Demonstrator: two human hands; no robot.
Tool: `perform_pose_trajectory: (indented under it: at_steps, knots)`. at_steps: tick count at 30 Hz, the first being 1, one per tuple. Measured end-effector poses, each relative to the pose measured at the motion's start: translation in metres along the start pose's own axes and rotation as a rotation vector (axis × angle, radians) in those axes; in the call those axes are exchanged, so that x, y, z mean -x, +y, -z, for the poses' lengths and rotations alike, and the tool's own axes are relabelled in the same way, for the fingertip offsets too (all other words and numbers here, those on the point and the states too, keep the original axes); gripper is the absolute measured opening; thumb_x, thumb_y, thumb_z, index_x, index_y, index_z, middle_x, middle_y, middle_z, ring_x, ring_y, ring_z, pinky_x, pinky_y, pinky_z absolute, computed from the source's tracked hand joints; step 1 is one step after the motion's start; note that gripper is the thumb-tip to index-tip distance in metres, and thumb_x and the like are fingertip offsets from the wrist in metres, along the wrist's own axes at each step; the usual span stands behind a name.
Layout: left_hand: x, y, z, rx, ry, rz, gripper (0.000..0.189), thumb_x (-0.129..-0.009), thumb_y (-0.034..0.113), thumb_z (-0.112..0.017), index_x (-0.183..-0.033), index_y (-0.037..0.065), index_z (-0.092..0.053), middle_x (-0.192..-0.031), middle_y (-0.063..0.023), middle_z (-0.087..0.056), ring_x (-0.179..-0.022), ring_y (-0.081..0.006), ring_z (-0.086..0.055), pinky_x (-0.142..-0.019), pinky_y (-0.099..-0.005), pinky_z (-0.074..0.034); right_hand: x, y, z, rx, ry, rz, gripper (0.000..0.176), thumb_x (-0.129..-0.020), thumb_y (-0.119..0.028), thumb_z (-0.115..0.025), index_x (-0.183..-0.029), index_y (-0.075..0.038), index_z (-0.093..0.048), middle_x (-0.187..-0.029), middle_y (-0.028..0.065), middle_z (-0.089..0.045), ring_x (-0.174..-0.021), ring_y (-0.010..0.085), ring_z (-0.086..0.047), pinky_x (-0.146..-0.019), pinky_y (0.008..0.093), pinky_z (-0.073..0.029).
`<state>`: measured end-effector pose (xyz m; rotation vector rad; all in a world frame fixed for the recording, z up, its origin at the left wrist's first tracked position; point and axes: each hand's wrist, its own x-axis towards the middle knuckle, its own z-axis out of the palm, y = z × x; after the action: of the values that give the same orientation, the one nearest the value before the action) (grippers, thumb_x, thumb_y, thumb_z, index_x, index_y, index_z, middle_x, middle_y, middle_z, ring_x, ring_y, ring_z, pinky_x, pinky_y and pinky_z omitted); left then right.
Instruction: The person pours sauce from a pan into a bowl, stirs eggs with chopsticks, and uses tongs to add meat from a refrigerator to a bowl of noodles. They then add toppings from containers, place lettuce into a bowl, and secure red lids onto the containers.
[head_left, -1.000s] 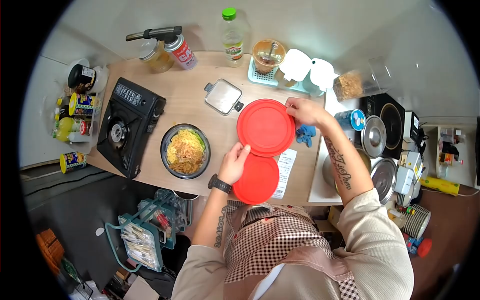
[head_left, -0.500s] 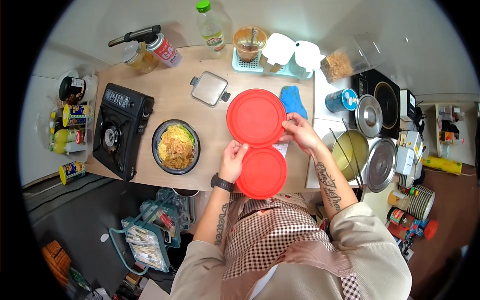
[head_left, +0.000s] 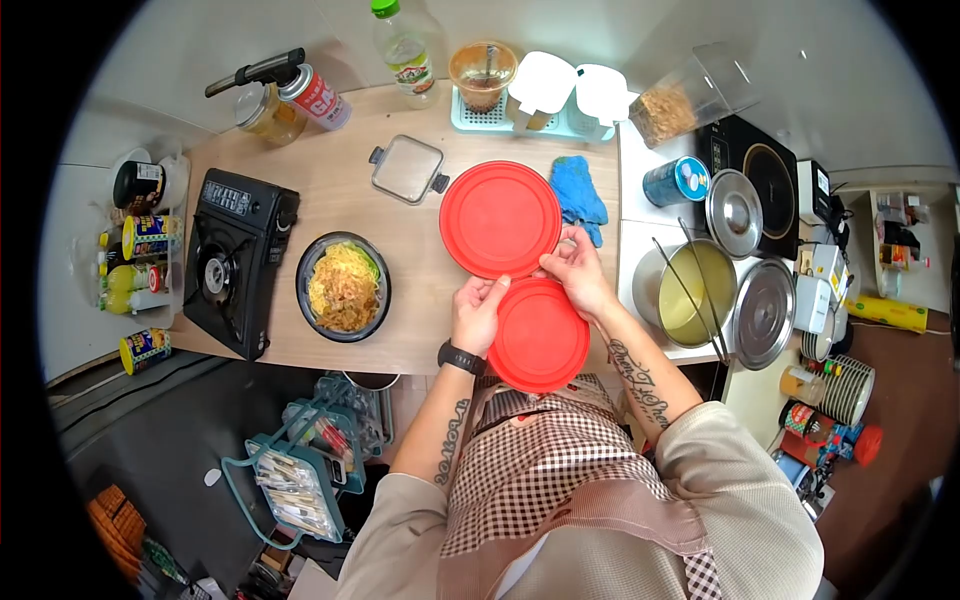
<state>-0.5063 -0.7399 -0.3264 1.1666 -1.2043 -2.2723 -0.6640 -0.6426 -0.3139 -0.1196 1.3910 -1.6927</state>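
Observation:
A large round red lid point(head_left: 500, 218) and a smaller round red lid point(head_left: 540, 338) meet edge to edge over the table's front part. My left hand point(head_left: 478, 318), with a dark watch at its wrist, is closed on the smaller lid's upper left rim, its thumb at the point where the lids meet. My right hand point(head_left: 580, 272) pinches the lower right rim of the large lid, with the fingers partly hidden. Just behind that hand lies a crumpled blue cloth point(head_left: 580, 198). To the left stands a black bowl point(head_left: 302, 290) of noodles with toppings.
A portable gas stove point(head_left: 235, 265) stands at the left. A clear square lid point(head_left: 408, 170) lies behind the bowl. Along the back are a green-capped bottle point(head_left: 410, 65) and a mint tray point(head_left: 470, 122) with containers. A pot point(head_left: 652, 285) with long chopsticks is at the right.
My right hand has slid down the large lid's rim, closer to my left hand. The smaller lid has shifted a little right and up. The view has moved slightly.

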Motion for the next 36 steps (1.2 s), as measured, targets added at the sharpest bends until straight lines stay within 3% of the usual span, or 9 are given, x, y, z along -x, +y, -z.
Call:
perform_pose_trajectory:
  at_steps: [9, 17, 19, 20, 25, 29, 32, 35, 36]
  knots:
    - [0.001, 0.019, 0.023, -0.34, 0.04, -0.05, 0.03, -0.099, 0.027, -0.061, -0.102, -0.002, -0.066, -0.1, -0.0056, -0.069, -0.09, -0.014, -0.064, -0.086, -0.0311, -0.049, -0.005, 0.029, 0.003, 0.025, -0.046, 0.092, 0.052, -0.09, 0.005, -0.062, -0.132, -0.009, -0.035, -0.092, 0.0086, -0.062, -0.078, 0.0193, -0.069, -0.066, 0.0315, -0.059]
    - [-0.022, 0.006, 0.06, -0.192, -0.027, -0.206, 0.029, -0.104, 0.031, -0.052, -0.104, 0.004, -0.061, -0.091, -0.0021, -0.061, -0.085, -0.0115, -0.056, -0.08, -0.0272, -0.046, 0.093, -0.087, 0.01, 0.892, 0.114, 0.447, 0.041, -0.091, -0.025, -0.066, -0.124, -0.002, -0.057, -0.08, 0.0139, -0.068, -0.069, 0.0239, -0.067, -0.065, 0.0374, -0.054]
    - [-0.011, 0.009, 0.052, -0.209, 0.033, -0.166, 0.029, -0.104, 0.032, -0.053, -0.101, 0.005, -0.061, -0.09, -0.0021, -0.061, -0.085, -0.011, -0.056, -0.078, -0.0262, -0.046, 0.137, -0.141, 0.054, 0.758, 0.248, 0.353, 0.026, -0.09, -0.025, -0.067, -0.1, -0.001, -0.068, -0.075, 0.0119, -0.068, -0.067, 0.0232, -0.065, -0.065, 0.0354, -0.053]
    - [-0.009, 0.008, 0.055, -0.254, 0.044, -0.148, 0.03, -0.104, 0.033, -0.052, -0.101, 0.004, -0.06, -0.09, -0.002, -0.06, -0.084, -0.0108, -0.056, -0.078, -0.0257, -0.046, 0.138, -0.145, 0.107, 0.79, 0.439, 0.672, 0.022, -0.09, -0.021, -0.066, -0.098, -0.001, -0.069, -0.074, 0.0111, -0.068, -0.068, 0.0193, -0.065, -0.065, 0.0334, -0.053]
    - [0.013, 0.016, 0.045, -0.594, 0.074, -0.269, 0.035, -0.106, 0.033, -0.048, -0.1, 0.001, -0.06, -0.097, -0.0057, -0.062, -0.092, -0.0151, -0.057, -0.087, -0.0294, -0.046, 0.157, -0.211, 0.406, 1.46, 1.203, 0.134, 0.025, -0.091, -0.018, -0.058, -0.107, -0.004, -0.069, -0.093, 0.0251, -0.07, -0.092, 0.0408, -0.068, -0.082, 0.048, -0.054]
    - [0.047, 0.021, 0.08, -0.456, 0.167, -0.107, 0.037, -0.106, 0.035, -0.047, -0.096, 0.002, -0.06, -0.093, -0.0041, -0.059, -0.086, -0.0131, -0.053, -0.083, -0.0298, -0.047, 0.127, -0.193, 0.545, 1.631, 1.049, -0.35, 0.026, -0.086, -0.009, -0.053, -0.104, 0.003, -0.067, -0.098, 0.0258, -0.07, -0.096, 0.0409, -0.068, -0.085, 0.0488, -0.055]
    - [0.071, 0.024, 0.096, -0.484, 0.494, -0.149, 0.042, -0.107, 0.037, -0.045, -0.118, -0.002, -0.056, -0.109, -0.008, -0.06, -0.097, -0.0164, -0.059, -0.088, -0.0325, -0.051, 0.099, -0.17, 0.587, 1.576, 1.025, -0.404, 0.024, -0.087, -0.01, -0.054, -0.097, 0.006, -0.069, -0.1, 0.0271, -0.07, -0.099, 0.0406, -0.068, -0.085, 0.0483, -0.055]
    - [0.094, 0.036, 0.158, -0.703, 0.194, -0.147, 0.048, -0.108, 0.033, -0.042, -0.132, -0.006, -0.053, -0.124, -0.0119, -0.057, -0.113, -0.019, -0.055, -0.097, -0.036, -0.048, 0.08, -0.16, 0.615, 1.6, 1.02, -0.275, 0.023, -0.086, -0.009, -0.054, -0.092, 0.004, -0.072, -0.101, 0.0288, -0.069, -0.097, 0.0411, -0.068, -0.085, 0.0481, -0.055]
    - [0.11, 0.031, 0.118, -0.708, 0.399, -0.304, 0.034, -0.106, 0.03, -0.047, -0.112, -0.003, -0.056, -0.104, -0.0077, -0.056, -0.097, -0.0158, -0.052, -0.088, -0.0333, -0.048, 0.072, -0.157, 0.635, 1.619, 0.959, -0.204, 0.021, -0.084, -0.008, -0.057, -0.091, 0.005, -0.072, -0.1, 0.0282, -0.069, -0.098, 0.0416, -0.067, -0.087, 0.0485, -0.054]
